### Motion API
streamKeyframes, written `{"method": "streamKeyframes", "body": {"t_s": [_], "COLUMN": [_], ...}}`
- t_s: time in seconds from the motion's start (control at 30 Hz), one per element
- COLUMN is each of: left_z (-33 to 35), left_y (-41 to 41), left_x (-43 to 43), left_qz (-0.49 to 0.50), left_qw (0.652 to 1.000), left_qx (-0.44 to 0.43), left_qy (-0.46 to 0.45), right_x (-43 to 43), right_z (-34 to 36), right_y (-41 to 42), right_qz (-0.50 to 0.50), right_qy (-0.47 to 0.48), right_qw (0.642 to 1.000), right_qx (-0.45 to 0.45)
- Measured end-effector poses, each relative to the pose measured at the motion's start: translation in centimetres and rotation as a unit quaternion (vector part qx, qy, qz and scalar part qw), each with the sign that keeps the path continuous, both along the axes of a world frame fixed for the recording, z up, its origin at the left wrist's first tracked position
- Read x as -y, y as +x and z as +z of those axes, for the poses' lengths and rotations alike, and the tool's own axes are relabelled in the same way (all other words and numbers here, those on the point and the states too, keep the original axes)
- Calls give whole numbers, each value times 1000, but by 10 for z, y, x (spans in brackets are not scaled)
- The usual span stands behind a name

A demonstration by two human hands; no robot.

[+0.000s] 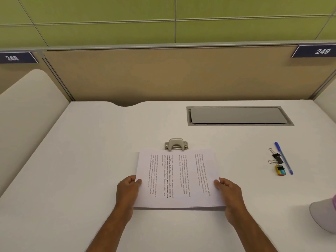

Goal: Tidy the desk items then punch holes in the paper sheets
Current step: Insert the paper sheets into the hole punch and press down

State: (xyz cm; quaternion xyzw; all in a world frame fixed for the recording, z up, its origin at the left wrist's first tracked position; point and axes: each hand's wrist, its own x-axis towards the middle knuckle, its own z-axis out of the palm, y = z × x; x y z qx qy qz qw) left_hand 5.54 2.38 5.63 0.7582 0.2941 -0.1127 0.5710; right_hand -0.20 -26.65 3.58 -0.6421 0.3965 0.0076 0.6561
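A stack of printed paper sheets [179, 179] lies sideways at the middle of the white desk [81, 160]. Its far edge reaches the silver hole punch [176, 144], which stands just behind it. My left hand [128, 191] grips the sheets' left edge, thumb on top. My right hand [230, 193] grips the right edge the same way. Whether the paper's edge sits inside the punch slot I cannot tell.
At the right lie a blue pen [283, 158], two black binder clips [276, 158] and a small yellow item [281, 171]. A grey cable hatch [236, 116] is set into the desk at the back. A pale rounded object [325, 215] pokes in at the right edge.
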Motion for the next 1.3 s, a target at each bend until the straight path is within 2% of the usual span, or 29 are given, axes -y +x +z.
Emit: {"method": "streamKeyframes", "body": {"t_s": [1.3], "left_z": [-9], "left_y": [11], "left_x": [1], "left_qz": [-12], "left_qw": [999], "left_qx": [-35], "left_qy": [-38], "right_x": [11], "right_z": [-6], "right_y": [14], "right_qz": [-24], "right_qy": [16], "right_qw": [1000], "right_qx": [-12]}}
